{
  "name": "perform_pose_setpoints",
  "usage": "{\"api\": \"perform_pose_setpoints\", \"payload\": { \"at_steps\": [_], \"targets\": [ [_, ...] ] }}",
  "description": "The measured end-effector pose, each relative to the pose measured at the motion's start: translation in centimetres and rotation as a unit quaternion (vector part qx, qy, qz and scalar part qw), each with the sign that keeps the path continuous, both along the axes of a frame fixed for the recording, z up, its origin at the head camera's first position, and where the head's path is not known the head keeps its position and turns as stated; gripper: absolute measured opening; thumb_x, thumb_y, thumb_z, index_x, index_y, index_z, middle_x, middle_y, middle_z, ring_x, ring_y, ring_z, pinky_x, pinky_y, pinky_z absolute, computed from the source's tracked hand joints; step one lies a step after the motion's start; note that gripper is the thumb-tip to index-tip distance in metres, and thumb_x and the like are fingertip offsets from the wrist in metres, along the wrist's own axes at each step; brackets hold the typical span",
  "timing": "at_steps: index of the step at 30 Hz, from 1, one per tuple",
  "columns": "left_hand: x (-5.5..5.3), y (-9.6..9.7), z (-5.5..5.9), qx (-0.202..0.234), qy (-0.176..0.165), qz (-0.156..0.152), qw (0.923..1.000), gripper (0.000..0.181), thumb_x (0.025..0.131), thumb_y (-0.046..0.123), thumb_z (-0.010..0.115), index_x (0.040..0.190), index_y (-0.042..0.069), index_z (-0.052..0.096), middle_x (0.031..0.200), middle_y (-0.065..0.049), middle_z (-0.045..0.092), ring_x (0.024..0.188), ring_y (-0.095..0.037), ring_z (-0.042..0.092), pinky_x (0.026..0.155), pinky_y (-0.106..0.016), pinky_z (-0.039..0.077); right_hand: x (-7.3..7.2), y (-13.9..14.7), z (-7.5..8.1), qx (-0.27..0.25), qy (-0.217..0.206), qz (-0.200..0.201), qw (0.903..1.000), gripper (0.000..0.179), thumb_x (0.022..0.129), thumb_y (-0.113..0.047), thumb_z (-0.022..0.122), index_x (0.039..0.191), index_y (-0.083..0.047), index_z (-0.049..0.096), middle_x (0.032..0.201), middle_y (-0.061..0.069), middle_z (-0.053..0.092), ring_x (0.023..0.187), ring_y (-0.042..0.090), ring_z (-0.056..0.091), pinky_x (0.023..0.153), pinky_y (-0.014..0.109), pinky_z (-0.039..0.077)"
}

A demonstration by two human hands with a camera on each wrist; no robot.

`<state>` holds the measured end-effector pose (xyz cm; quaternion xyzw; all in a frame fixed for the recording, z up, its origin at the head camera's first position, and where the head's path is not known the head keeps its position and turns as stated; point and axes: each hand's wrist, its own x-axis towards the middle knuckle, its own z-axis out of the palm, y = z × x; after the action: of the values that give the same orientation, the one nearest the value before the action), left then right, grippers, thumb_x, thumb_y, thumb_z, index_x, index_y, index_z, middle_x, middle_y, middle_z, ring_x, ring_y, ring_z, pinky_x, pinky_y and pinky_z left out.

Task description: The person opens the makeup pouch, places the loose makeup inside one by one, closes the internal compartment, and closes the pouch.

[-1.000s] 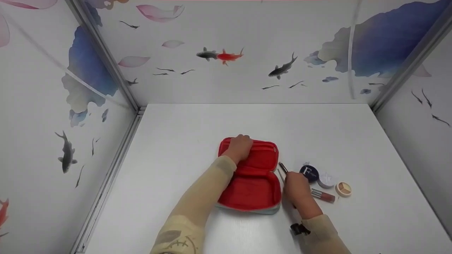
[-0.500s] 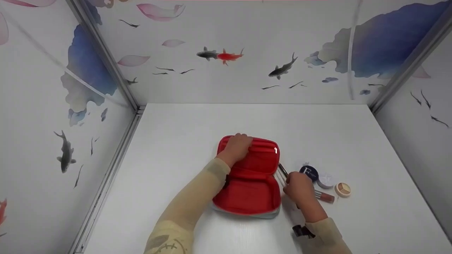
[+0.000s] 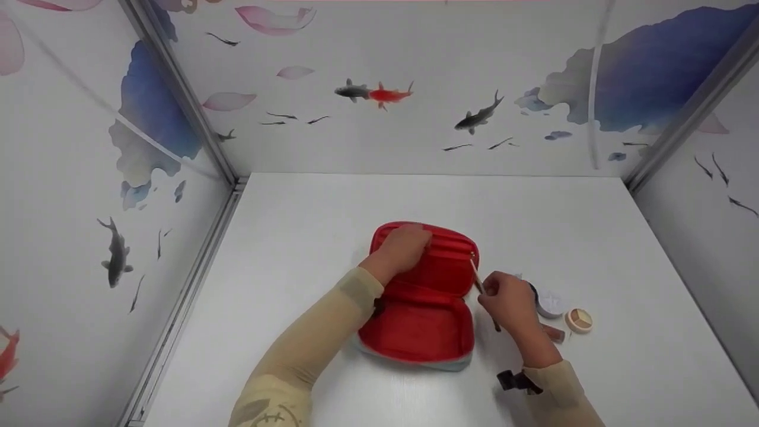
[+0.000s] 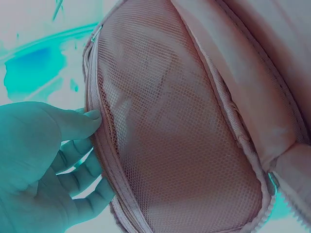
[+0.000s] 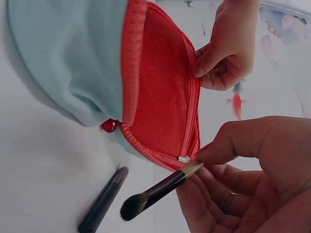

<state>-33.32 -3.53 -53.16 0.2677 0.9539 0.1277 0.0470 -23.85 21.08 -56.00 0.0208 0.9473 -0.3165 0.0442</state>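
Note:
A makeup bag [image 3: 415, 332], red inside and pale blue outside, lies spread open on the table. My left hand [image 3: 398, 252] grips the far edge of its lid, thumb on the inner side and fingers behind, as the left wrist view shows. A zipped mesh pocket [image 4: 165, 97] lines that lid, with a metal zip pull [image 5: 183, 158] at one end. Between thumb and fingers my right hand [image 3: 511, 299] pinches a makeup brush [image 5: 160, 191], held right beside the lid's right edge. A second dark brush [image 5: 102, 201] lies on the table below it.
Right of my right hand lie a dark round compact, mostly hidden, a white round case [image 3: 551, 305], a three-colour concealer pot [image 3: 579, 320] and a partly covered pink tube [image 3: 554, 334]. Printed walls [image 3: 379, 142] stand around the table at the back and both sides.
My right hand has lifted the brush off the table and tilted it toward the lid's right edge. The left hand keeps its hold on the lid, which has shifted slightly farther back.

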Motion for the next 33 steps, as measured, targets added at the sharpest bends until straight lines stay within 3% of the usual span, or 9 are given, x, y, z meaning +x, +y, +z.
{"api": "perform_pose_setpoints", "payload": {
  "at_steps": [3, 8, 17, 25, 33],
  "targets": [
    [0.8, 0.0, 0.4, -0.001, 0.003, -0.003, 1.0000, 0.010, 0.103, 0.013, 0.069, 0.112, 0.017, 0.068, 0.102, 0.000, 0.071, 0.095, -0.015, 0.062, 0.092, -0.032, 0.058, -0.1, -0.1, 0.2, -0.024, 0.013, -0.008, 0.9996, 0.008, 0.091, -0.013, 0.070, 0.097, -0.008, 0.071, 0.081, 0.007, 0.065, 0.074, 0.021, 0.059, 0.063, 0.031, 0.047],
    [1.7, 0.0, 0.7, 0.007, 0.017, -0.005, 0.9998, 0.033, 0.087, 0.016, 0.088, 0.114, 0.019, 0.069, 0.103, 0.002, 0.071, 0.099, -0.016, 0.063, 0.095, -0.035, 0.059, -0.3, -0.2, 0.5, -0.049, 0.027, -0.018, 0.9983, 0.012, 0.094, -0.017, 0.067, 0.101, -0.008, 0.070, 0.084, 0.009, 0.068, 0.065, 0.019, 0.060, 0.059, 0.031, 0.050],
    [3.0, 0.2, 1.4, -0.024, 0.043, -0.014, 0.9987, 0.022, 0.096, 0.017, 0.079, 0.117, 0.018, 0.071, 0.107, 0.000, 0.073, 0.102, -0.018, 0.065, 0.094, -0.035, 0.058, -0.8, -0.7, 1.2, -0.061, 0.094, -0.022, 0.9935, 0.010, 0.088, -0.011, 0.065, 0.094, -0.008, 0.072, 0.085, 0.009, 0.072, 0.079, 0.022, 0.062, 0.068, 0.031, 0.049],
    [4.3, 0.1, 1.5, -0.015, 0.046, -0.008, 0.9988, 0.042, 0.087, 0.019, 0.089, 0.124, 0.019, 0.071, 0.109, 0.001, 0.073, 0.104, -0.018, 0.065, 0.095, -0.036, 0.060, -1.5, -1.5, 2.0, -0.085, 0.111, -0.026, 0.9898, 0.009, 0.089, -0.010, 0.066, 0.095, -0.008, 0.073, 0.088, 0.011, 0.075, 0.083, 0.023, 0.066, 0.072, 0.030, 0.052],
    [4.7, 0.0, 1.1, -0.005, 0.059, -0.003, 0.9982, 0.036, 0.093, 0.017, 0.083, 0.128, 0.019, 0.071, 0.114, 0.000, 0.073, 0.108, -0.019, 0.065, 0.097, -0.038, 0.059, -2.1, -2.5, 3.3, -0.139, 0.123, -0.022, 0.9824, 0.011, 0.091, -0.008, 0.067, 0.099, -0.008, 0.075, 0.092, 0.011, 0.077, 0.084, 0.021, 0.068, 0.069, 0.019, 0.054]
  ]
}}
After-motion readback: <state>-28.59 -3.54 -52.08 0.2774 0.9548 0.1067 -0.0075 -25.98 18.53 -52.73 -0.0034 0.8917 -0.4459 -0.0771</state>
